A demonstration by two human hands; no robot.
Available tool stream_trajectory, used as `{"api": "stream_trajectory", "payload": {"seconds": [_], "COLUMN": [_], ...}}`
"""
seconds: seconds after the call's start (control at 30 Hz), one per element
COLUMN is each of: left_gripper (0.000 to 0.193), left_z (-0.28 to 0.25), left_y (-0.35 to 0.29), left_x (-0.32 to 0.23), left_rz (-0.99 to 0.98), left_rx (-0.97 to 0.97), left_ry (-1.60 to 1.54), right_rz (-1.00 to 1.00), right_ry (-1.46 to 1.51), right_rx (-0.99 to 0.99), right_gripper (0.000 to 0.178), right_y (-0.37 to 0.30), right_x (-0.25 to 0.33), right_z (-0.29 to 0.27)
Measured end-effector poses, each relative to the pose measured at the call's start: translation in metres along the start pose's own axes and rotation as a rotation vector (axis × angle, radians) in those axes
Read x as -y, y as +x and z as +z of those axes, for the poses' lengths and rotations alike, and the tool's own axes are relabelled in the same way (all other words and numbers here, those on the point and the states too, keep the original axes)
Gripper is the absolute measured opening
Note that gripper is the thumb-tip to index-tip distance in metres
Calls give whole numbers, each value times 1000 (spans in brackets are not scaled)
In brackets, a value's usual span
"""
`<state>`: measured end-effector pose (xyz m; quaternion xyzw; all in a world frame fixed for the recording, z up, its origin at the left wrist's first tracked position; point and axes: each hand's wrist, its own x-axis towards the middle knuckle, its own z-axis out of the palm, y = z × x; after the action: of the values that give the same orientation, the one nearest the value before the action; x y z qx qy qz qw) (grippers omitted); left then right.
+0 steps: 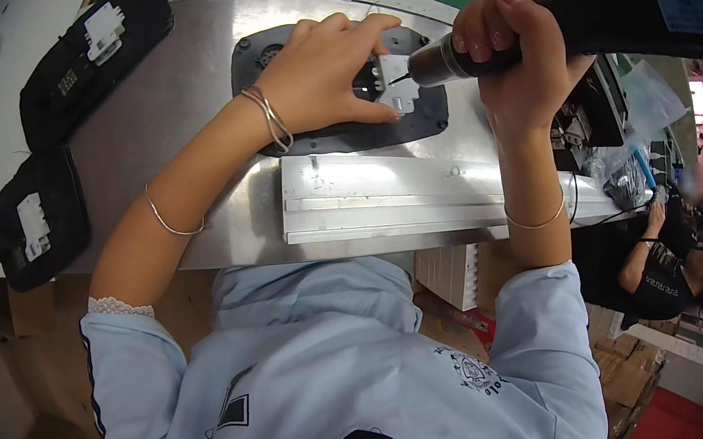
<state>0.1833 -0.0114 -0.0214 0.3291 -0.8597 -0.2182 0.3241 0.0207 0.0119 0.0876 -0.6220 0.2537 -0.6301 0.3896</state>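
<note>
In my right hand [521,52] is a black-and-yellow electric screwdriver [629,15], my fingers wrapped round its body. Its thin bit points left and its tip is over a white plastic bracket [402,92]; whether it touches a screw I cannot make out. The bracket sits on a black plastic housing [356,137] that lies on the metal work surface. My left hand [316,76] rests on this housing, with thumb and forefinger closed about opposite edges of the bracket. Part of the housing is hidden beneath that hand.
Two similar black housings with white brackets, one upper [147,54] and one lower [67,211], are at the left. A metal rail [364,185] runs along the near edge. Black parts [589,110] and clear bags [652,97] lie at the right. A co-worker [663,274] is beyond.
</note>
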Motion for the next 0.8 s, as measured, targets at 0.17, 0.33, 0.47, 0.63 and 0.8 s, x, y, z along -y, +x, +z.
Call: {"api": "stream_trajectory", "payload": {"seconds": [0.17, 0.33, 0.47, 0.63, 0.8], "left_gripper": [87, 85, 83, 85, 85], "left_z": [-2, 2, 3, 0, -1], "left_y": [-2, -1, -3, -2, -3], "left_x": [0, 3, 5, 1, -1], "left_rz": [-44, -24, -1, -47, -45], "left_rx": [27, -6, -31, 16, 23], "left_ry": [-26, -19, 6, -4, 10], "right_rz": [50, 58, 47, 43, 79], "right_ry": [-29, -1, -17, 65, -66], "right_rx": [18, 36, 50, 19, 32], "right_gripper": [33, 32, 31, 28, 31], "right_y": [1, 0, -1, -1, -2], "right_x": [-11, -12, -15, -15, -13], "right_z": [5, 6, 7, 12, 15]}}
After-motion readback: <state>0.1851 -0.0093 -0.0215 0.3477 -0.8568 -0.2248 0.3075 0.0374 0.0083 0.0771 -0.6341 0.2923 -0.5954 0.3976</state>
